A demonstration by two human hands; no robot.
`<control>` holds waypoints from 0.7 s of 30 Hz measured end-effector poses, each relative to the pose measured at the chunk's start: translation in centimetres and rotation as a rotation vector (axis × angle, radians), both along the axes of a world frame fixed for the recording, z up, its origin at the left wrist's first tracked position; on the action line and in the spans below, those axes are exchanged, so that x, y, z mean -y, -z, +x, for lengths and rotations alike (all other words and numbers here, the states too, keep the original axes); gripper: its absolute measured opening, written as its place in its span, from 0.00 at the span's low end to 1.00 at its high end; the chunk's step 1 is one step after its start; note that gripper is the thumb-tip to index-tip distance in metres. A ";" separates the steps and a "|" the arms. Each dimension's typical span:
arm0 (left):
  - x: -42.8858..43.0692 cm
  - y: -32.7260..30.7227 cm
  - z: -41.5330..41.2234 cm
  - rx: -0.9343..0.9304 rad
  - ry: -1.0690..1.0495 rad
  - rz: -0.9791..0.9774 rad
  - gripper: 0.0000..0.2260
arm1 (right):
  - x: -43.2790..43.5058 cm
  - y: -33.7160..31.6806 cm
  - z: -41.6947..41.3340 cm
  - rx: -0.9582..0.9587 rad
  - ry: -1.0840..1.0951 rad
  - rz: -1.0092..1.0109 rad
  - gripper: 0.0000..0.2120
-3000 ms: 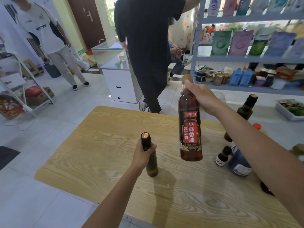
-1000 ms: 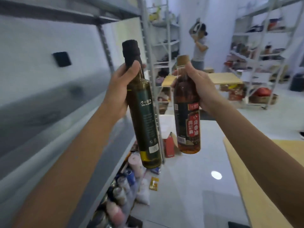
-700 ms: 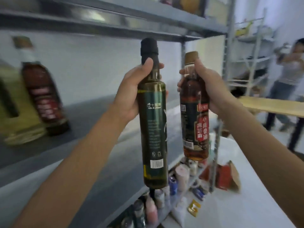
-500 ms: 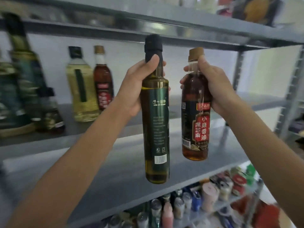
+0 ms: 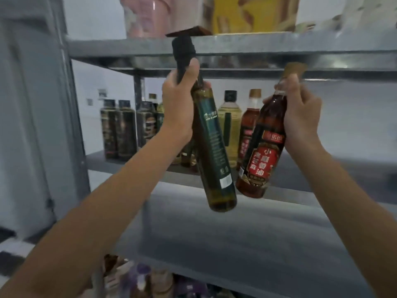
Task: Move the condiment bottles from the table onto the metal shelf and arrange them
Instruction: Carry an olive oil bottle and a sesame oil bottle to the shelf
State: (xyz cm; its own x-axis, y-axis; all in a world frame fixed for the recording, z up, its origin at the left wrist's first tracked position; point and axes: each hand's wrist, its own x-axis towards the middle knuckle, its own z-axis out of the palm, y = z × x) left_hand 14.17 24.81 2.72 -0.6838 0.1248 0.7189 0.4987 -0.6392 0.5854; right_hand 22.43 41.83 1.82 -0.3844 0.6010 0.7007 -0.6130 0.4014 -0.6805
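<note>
My left hand [image 5: 178,104] grips the neck of a tall dark green oil bottle [image 5: 214,151] with a black cap; its base tilts right. In my right hand [image 5: 300,117] is a brown sesame-oil bottle [image 5: 261,155] with a red label and tan cap, held by the neck and leaning so its base nearly meets the green bottle's. Both hang in front of the grey metal shelf [image 5: 236,229], above its front part. Standing at the back of the shelf are several bottles: dark ones [image 5: 120,130], a pale yellow one [image 5: 228,117] and a second red-label one [image 5: 249,125].
The upper shelf board [image 5: 257,48] runs just above the bottle caps and carries a pink container [image 5: 146,16] and a yellow pack [image 5: 253,14]. A grey upright post [image 5: 71,117] stands at the left. Below the shelf are blurred small containers [image 5: 139,280].
The view has swung further left and closer to the shelf. Both bottles, upright before, now tilt with their bases toward each other. My hands keep their hold on the necks.
</note>
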 end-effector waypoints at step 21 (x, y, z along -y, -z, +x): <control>-13.5 0.5 -9.4 -0.312 -0.583 -0.234 0.17 | -4.9 2.5 -13.3 0.147 0.517 0.210 0.15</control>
State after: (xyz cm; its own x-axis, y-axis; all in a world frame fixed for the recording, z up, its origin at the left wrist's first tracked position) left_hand 4.79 38.33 2.18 -0.4526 -0.0244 0.8914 0.8890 -0.0907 0.4489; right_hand 9.14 46.68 -0.64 -0.1799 0.5905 0.7868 -0.2058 0.7595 -0.6171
